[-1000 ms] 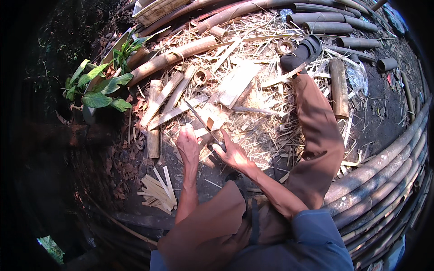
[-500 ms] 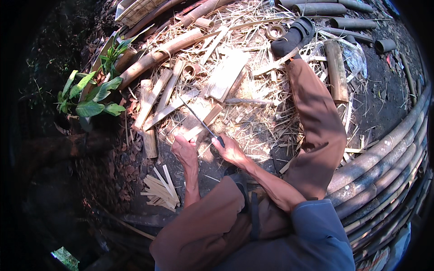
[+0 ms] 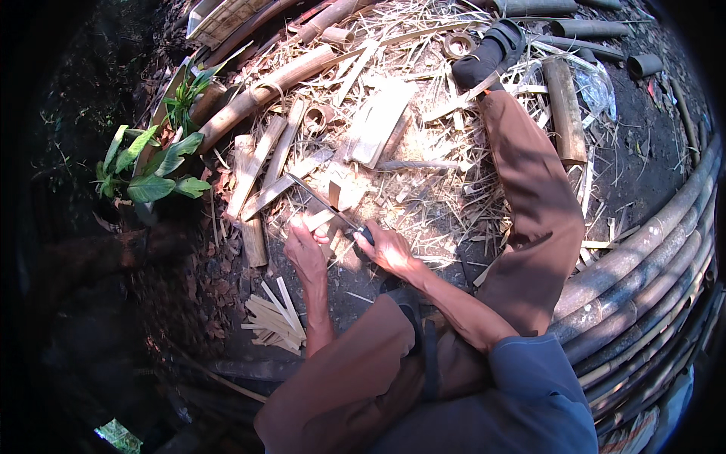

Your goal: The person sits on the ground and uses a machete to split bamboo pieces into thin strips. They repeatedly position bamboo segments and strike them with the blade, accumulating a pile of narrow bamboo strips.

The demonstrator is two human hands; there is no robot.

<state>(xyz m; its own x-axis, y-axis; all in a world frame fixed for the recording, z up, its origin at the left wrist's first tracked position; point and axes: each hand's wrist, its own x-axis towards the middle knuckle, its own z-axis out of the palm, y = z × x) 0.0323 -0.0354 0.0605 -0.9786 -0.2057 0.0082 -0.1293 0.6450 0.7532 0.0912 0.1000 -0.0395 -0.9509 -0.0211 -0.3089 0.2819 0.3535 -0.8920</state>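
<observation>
My right hand is closed round the dark handle of a long knife, whose blade slants up to the left. Closed on a short pale bamboo piece, my left hand sits just left of the handle. The blade crosses the bamboo piece at its upper end. Beyond the blade, a small brown-faced bamboo sliver sticks up; whether it is still joined to the held piece I cannot tell. Beside my left forearm lies a pile of thin pale bamboo strips.
Split bamboo slats and a thick bamboo pole lie at the left, near a leafy plant. Shavings cover the ground ahead. My outstretched leg lies right of them. Long bamboo poles are stacked at the far right.
The knife blade has tilted a little flatter across the bamboo piece, and a sliver now stands up beyond it. Both hands keep their hold; the whole view has shifted slightly.
</observation>
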